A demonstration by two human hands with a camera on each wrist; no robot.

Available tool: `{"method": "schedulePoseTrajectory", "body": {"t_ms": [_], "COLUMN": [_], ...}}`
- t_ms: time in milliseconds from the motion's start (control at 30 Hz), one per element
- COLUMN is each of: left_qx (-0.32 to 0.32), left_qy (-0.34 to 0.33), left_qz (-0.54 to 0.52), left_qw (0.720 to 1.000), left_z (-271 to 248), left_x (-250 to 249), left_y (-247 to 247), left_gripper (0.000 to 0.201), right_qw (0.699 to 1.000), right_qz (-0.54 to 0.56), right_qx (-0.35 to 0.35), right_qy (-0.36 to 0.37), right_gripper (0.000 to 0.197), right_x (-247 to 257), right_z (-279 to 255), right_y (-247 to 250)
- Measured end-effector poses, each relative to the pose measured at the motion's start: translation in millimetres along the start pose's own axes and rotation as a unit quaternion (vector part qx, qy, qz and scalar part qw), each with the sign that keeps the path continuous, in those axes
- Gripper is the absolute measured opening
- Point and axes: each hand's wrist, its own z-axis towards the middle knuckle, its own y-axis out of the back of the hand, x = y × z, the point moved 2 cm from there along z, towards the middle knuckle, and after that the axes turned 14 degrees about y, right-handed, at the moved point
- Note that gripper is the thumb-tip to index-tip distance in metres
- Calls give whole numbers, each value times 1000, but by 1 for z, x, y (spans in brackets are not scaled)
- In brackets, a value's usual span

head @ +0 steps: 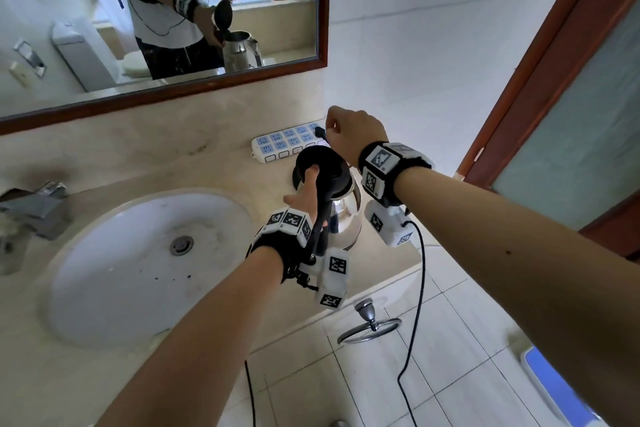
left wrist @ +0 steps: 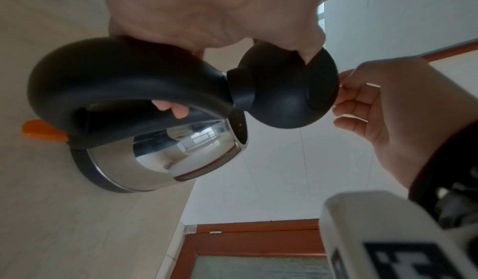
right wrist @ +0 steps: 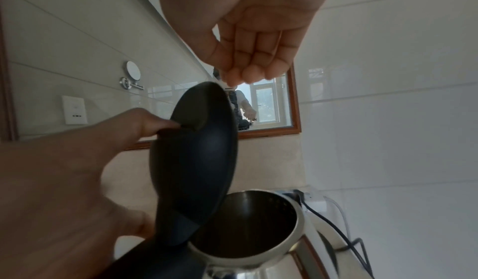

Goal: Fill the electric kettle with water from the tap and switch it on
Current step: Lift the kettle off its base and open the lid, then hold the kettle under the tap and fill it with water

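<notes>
At the far left of the head view a chrome tap (head: 33, 208) stands on the beige stone bench (head: 138, 163), its spout over the rim of the white oval basin (head: 145, 263) sunk into the bench. A wood-framed mirror (head: 323, 3) hangs on the wall above.

Right of the basin, the left hand (head: 304, 198) is wrapped round the black handle (left wrist: 124, 78) of the stainless electric kettle (head: 346, 218), fingers curled under the handle and the thumb up against the raised black lid (right wrist: 204, 150). The lid stands open on its hinge, and the right wrist view looks down into the kettle's dark inside. An orange switch lever (left wrist: 42, 131) sticks out at the foot of the handle. The kettle sits on the bench near its right end.

Behind it a white and blue power strip (head: 287, 144) lies against the back wall. The right hand (head: 353, 135) hovers above the lid's top edge, fingers loosely curled, holding nothing.
</notes>
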Motion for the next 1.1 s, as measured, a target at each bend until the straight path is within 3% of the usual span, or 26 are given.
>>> {"method": "schedulePoseTrajectory", "body": {"t_ms": [100,200,333,400,567,733,900,1100], "left_qx": [-1,23,-10,-38,-81,-119,-95,-88], "left_qy": [3,-31,-106,-110,-101,-77,-43,-36], "left_qz": [10,-16,-54,-54,-90,-165,-213,-203], "left_qw": [1000,999,993,992,987,976,971,975], "left_z": [14,7,-25,-24,-9,44,88,132], "left_x": [-2,-11,-20,-17,-5,9,6,-2], "left_y": [28,74,157,205,302,378,415,431], "left_gripper": [141,131,70,55,53,44,32,52], "right_qw": [1000,998,991,985,959,935,933,927], "right_qz": [1,4,13,21,20,10,-36,-117], "right_qx": [6,6,22,41,119,178,208,218], "right_qy": [29,69,134,168,255,307,291,281], "right_gripper": [21,22,23,23,25,25,26,32], "right_x": [18,49,109,146,240,317,348,347], "right_z": [12,35,69,85,118,148,186,221], "right_y": [-3,-7,-28,-46,-104,-177,-244,-304]}}
